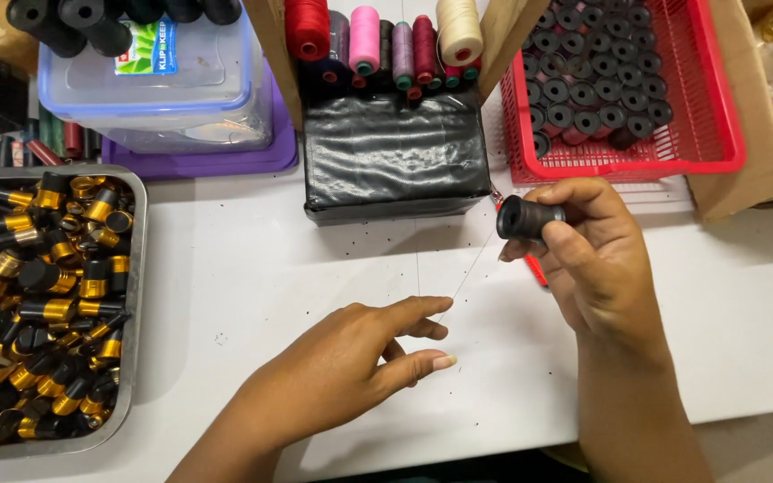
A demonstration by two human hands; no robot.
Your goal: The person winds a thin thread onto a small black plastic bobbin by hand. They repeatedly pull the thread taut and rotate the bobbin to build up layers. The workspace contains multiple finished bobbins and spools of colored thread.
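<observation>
Bobbin (530, 217), small and black, sits raised above the white surface (252, 268) in your right hand (597, 259), pinched between thumb and fingers with its open end turned toward your left. That grip is closed on the bobbin, and a red-handled tool (534, 270), only partly in view, shows beneath the same hand. A fine thread (467, 273) slants down from the bobbin to your left hand (351, 367), which rests low over the surface with its fingers stretched out and the thumb apart; the thread meets the fingertips, but whether they pinch it or only touch it cannot be told. The slant suggests the line is being kept taut between your two hands.

Just behind the bobbin stands a black box (395, 156), with cones of red, pink, purple, maroon and cream thread (378, 40) lined up in a cardboard holder above it. A red mesh basket (709, 116) to your right holds rows of similar black bobbins, near your right hand. At your left, a metal tray (136, 295) is heaped with black-and-gold caps, and a clear plastic tub (163, 80) rests on a purple lid beyond it.
</observation>
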